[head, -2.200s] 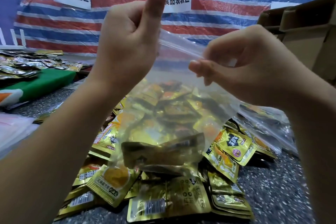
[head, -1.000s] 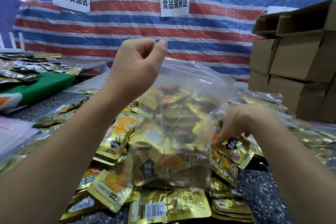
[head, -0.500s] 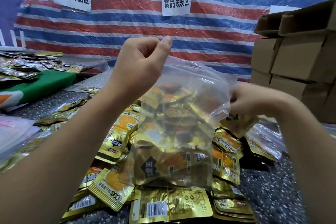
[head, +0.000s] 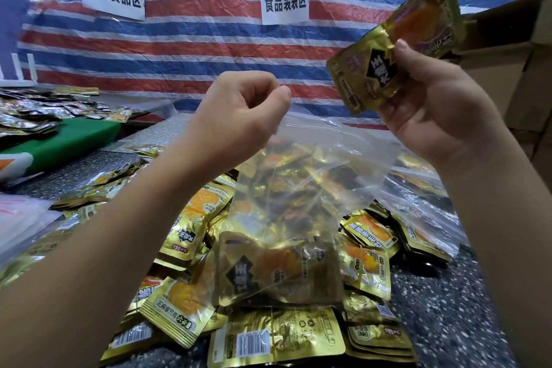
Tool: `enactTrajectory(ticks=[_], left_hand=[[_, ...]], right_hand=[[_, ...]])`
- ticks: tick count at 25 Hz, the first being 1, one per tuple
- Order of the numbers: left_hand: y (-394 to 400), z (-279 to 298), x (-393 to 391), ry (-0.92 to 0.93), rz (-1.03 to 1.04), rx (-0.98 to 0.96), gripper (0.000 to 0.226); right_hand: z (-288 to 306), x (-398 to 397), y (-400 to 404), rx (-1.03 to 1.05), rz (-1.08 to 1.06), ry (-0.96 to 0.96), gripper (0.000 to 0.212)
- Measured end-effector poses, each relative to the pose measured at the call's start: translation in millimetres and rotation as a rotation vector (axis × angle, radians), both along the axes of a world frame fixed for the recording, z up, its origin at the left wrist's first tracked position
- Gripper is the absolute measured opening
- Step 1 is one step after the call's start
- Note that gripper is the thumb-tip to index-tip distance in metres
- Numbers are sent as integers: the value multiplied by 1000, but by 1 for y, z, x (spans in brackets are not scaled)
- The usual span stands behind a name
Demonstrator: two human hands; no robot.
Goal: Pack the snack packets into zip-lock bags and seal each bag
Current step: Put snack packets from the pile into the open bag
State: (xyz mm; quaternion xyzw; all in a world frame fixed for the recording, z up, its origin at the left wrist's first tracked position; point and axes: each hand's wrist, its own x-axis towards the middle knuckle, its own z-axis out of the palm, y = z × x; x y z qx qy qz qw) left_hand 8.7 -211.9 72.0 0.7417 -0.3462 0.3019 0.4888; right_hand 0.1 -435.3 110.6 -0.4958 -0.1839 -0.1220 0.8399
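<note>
Pinched between right hand (head: 439,116) thumb and fingers, one gold snack packet (head: 394,48) tilted up high. Below-left of it, the zip-lock bag (head: 301,197) hung from the left hand (head: 239,119), which pinched its rim, mouth gaping toward the packet.

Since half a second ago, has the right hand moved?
Yes. The right hand has risen from beside the zip-lock bag, gripping a gold snack packet that now reaches the height of the white wall sign.
</note>
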Motion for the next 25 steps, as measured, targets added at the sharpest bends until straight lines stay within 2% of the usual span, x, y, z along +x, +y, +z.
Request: enactTrajectory(ticks=[3,5,7,9,15,19,25], left_hand=[[-1,-1,0,0,15,24,34],[-1,0,0,-14,19,27,33],[1,1,0,-33,23,29,33],[2,1,0,-56,41,32,37],[2,2,2,-14,75,-28,50],[2,3,4,108,-44,-72,43],[16,7,7,222,-203,-81,10]], right_hand=[[-3,-3,9,-73,55,-65,20],[-6,-1,9,-218,51,-114,16],[-9,0,6,-415,17,-162,31],[-10,0,3,-589,-27,-209,31],[-9,-5,-7,-891,32,-200,34],[-8,-11,-7,-925,88,-181,37],[-8,-8,-5,-807,-14,-148,37]])
